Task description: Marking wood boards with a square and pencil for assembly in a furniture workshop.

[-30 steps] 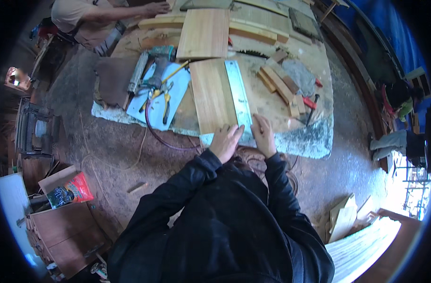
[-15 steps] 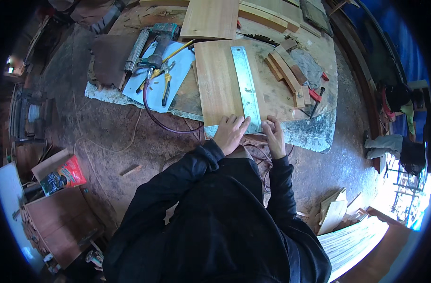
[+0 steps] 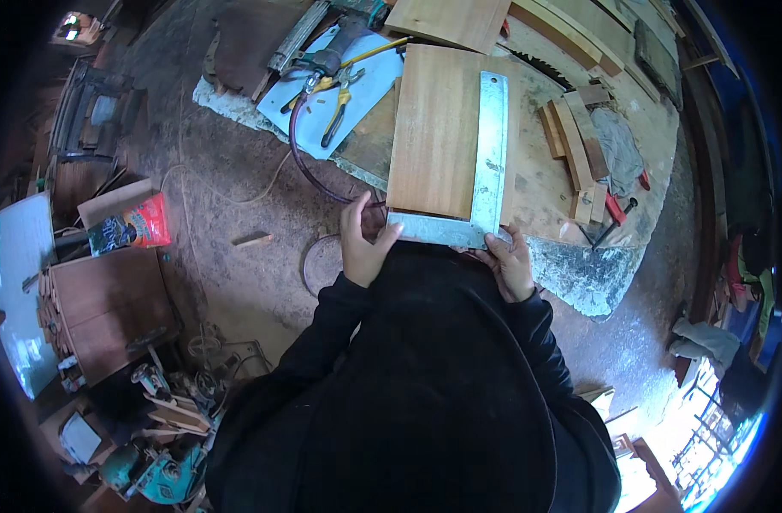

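One square (image 3: 491, 162) lies on the board (image 3: 433, 128), its bar (image 3: 433, 228) along the near edge; left hand (image 3: 367, 245) wide, thumb touching the bar; right hand (image 3: 512, 263) pinching the corner; likely stiff, slick; best held by the bar.

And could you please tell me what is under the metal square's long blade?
Under the metal square's long blade is a light wooden board, plainly visible to its left. The strip directly beneath is covered; I cannot see its surface.
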Action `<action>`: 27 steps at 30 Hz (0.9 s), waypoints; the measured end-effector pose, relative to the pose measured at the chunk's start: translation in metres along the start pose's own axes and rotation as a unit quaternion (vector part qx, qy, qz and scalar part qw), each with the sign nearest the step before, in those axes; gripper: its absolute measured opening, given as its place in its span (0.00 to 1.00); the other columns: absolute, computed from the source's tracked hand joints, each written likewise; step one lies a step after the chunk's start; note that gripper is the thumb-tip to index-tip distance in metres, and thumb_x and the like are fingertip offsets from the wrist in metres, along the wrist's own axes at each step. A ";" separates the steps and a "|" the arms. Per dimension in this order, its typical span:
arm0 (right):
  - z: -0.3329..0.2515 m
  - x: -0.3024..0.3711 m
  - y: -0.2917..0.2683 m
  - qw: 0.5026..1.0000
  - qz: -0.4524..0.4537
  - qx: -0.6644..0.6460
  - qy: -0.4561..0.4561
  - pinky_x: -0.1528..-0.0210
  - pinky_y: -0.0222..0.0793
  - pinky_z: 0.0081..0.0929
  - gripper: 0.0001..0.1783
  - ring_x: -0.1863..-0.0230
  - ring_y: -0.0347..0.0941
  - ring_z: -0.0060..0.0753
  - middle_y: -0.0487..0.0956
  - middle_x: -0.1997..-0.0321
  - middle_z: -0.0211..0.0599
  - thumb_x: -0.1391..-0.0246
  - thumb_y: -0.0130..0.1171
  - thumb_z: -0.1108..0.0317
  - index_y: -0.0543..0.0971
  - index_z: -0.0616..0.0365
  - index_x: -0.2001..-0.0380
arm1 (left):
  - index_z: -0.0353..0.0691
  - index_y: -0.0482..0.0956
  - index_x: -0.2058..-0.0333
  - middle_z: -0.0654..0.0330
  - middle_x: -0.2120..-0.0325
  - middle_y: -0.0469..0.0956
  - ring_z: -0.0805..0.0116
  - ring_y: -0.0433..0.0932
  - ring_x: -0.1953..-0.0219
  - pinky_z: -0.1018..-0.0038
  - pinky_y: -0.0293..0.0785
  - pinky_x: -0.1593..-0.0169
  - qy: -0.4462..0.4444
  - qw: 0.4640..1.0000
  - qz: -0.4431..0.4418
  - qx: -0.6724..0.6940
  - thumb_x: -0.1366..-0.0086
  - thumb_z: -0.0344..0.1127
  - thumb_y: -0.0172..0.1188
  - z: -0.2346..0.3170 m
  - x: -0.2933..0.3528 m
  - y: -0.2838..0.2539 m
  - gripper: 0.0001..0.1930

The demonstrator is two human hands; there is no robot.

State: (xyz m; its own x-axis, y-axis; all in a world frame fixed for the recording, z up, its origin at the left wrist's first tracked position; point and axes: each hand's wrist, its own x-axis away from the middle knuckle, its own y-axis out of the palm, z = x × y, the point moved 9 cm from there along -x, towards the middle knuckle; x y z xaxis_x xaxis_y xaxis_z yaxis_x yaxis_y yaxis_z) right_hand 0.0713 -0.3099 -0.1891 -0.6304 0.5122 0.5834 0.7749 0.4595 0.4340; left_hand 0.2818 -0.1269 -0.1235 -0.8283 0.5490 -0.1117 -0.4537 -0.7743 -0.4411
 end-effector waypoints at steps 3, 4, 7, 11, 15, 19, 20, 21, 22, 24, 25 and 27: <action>0.000 -0.006 0.008 0.999 -0.029 0.005 0.032 0.56 0.80 0.27 0.22 0.58 0.80 0.34 0.79 0.57 0.43 0.40 0.58 0.73 0.61 0.60 0.47 | 0.32 0.70 0.44 0.60 0.62 0.79 0.74 0.77 0.64 0.76 0.74 0.64 -0.233 0.938 -0.037 0.254 0.39 0.39 0.66 -0.060 0.024 0.029 0.28; 0.000 -0.004 0.010 0.999 -0.036 0.002 0.040 0.56 0.80 0.27 0.20 0.58 0.79 0.34 0.79 0.56 0.43 0.40 0.58 0.73 0.62 0.60 0.48 | 0.32 0.70 0.44 0.61 0.62 0.79 0.79 0.76 0.65 0.80 0.74 0.66 -0.286 0.891 -0.045 0.351 0.36 0.39 0.64 -0.065 0.031 0.039 0.26; -0.003 -0.009 0.015 0.995 -0.072 0.023 0.067 0.55 0.80 0.27 0.21 0.57 0.79 0.35 0.77 0.53 0.43 0.40 0.58 0.73 0.62 0.60 0.48 | 0.31 0.74 0.47 0.61 0.64 0.80 0.79 0.77 0.68 0.82 0.74 0.69 -0.321 0.884 -0.025 0.339 0.35 0.38 0.62 -0.069 0.020 0.037 0.22; -0.008 -0.012 0.018 0.991 -0.083 0.033 0.097 0.52 0.80 0.29 0.20 0.56 0.79 0.35 0.77 0.52 0.44 0.40 0.57 0.73 0.63 0.62 0.48 | 0.31 0.80 0.55 0.61 0.68 0.81 0.77 0.78 0.70 0.80 0.75 0.69 -0.358 0.879 -0.005 0.316 0.36 0.38 0.63 -0.071 0.025 0.031 0.16; -0.010 -0.013 0.022 0.982 -0.136 0.021 0.130 0.50 0.79 0.29 0.21 0.55 0.79 0.34 0.78 0.52 0.44 0.40 0.57 0.74 0.65 0.65 0.46 | 0.30 0.80 0.56 0.61 0.68 0.81 0.76 0.78 0.69 0.80 0.76 0.68 -0.361 0.875 -0.004 0.321 0.36 0.37 0.63 -0.069 0.027 0.030 0.15; -0.007 -0.016 0.022 0.971 -0.184 0.023 0.150 0.49 0.79 0.27 0.23 0.52 0.78 0.33 0.78 0.50 0.43 0.39 0.56 0.74 0.65 0.64 0.43 | 0.31 0.81 0.57 0.61 0.69 0.81 0.76 0.79 0.70 0.80 0.77 0.67 -0.357 0.873 -0.008 0.332 0.35 0.37 0.63 -0.066 0.024 0.031 0.15; -0.009 -0.018 0.020 0.972 -0.178 0.023 0.149 0.49 0.79 0.27 0.23 0.52 0.78 0.33 0.78 0.50 0.43 0.39 0.56 0.74 0.65 0.64 0.43 | 0.31 0.81 0.57 0.61 0.69 0.81 0.76 0.79 0.71 0.80 0.78 0.68 -0.355 0.873 -0.009 0.334 0.35 0.37 0.63 -0.067 0.024 0.030 0.15; -0.010 -0.017 0.021 0.967 -0.190 0.038 0.163 0.48 0.78 0.27 0.23 0.52 0.78 0.32 0.78 0.49 0.43 0.39 0.56 0.73 0.65 0.63 0.42 | 0.31 0.81 0.57 0.61 0.69 0.81 0.76 0.79 0.71 0.80 0.78 0.68 -0.356 0.872 -0.014 0.336 0.35 0.37 0.63 -0.068 0.023 0.031 0.15; -0.010 -0.016 0.023 0.962 -0.201 0.054 0.178 0.47 0.78 0.27 0.24 0.51 0.78 0.32 0.78 0.49 0.42 0.39 0.56 0.73 0.65 0.63 0.41 | 0.31 0.81 0.58 0.62 0.70 0.81 0.76 0.79 0.72 0.80 0.78 0.68 -0.362 0.873 -0.009 0.327 0.35 0.37 0.63 -0.071 0.023 0.029 0.15; -0.005 -0.019 0.022 0.963 -0.197 0.045 0.180 0.47 0.77 0.27 0.24 0.50 0.77 0.31 0.78 0.49 0.42 0.39 0.57 0.73 0.64 0.63 0.41 | 0.31 0.81 0.59 0.62 0.72 0.81 0.77 0.79 0.75 0.82 0.77 0.71 -0.374 0.872 -0.009 0.315 0.36 0.38 0.63 -0.077 0.022 0.027 0.15; -0.003 -0.019 0.022 0.962 -0.201 0.035 0.183 0.46 0.77 0.27 0.25 0.50 0.77 0.30 0.78 0.48 0.42 0.39 0.57 0.73 0.64 0.63 0.41 | 0.31 0.81 0.59 0.62 0.72 0.81 0.77 0.79 0.75 0.82 0.77 0.71 -0.376 0.871 -0.015 0.316 0.36 0.38 0.63 -0.077 0.021 0.028 0.15; -0.004 -0.019 0.020 0.961 -0.201 0.036 0.187 0.45 0.76 0.28 0.25 0.49 0.77 0.31 0.78 0.48 0.42 0.39 0.57 0.73 0.63 0.63 0.41 | 0.31 0.81 0.60 0.62 0.72 0.81 0.77 0.79 0.74 0.82 0.78 0.72 -0.389 0.872 -0.012 0.296 0.36 0.39 0.64 -0.076 0.019 0.024 0.15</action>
State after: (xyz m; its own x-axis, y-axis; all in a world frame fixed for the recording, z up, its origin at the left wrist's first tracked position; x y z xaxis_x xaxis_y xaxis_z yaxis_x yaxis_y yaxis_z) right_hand 0.0991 -0.3134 -0.1895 -0.8065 -0.0081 0.5912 0.4589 0.6219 0.6345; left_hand 0.2801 -0.1108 -0.2039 -0.6841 0.3655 0.6312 -0.3729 -0.9190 0.1280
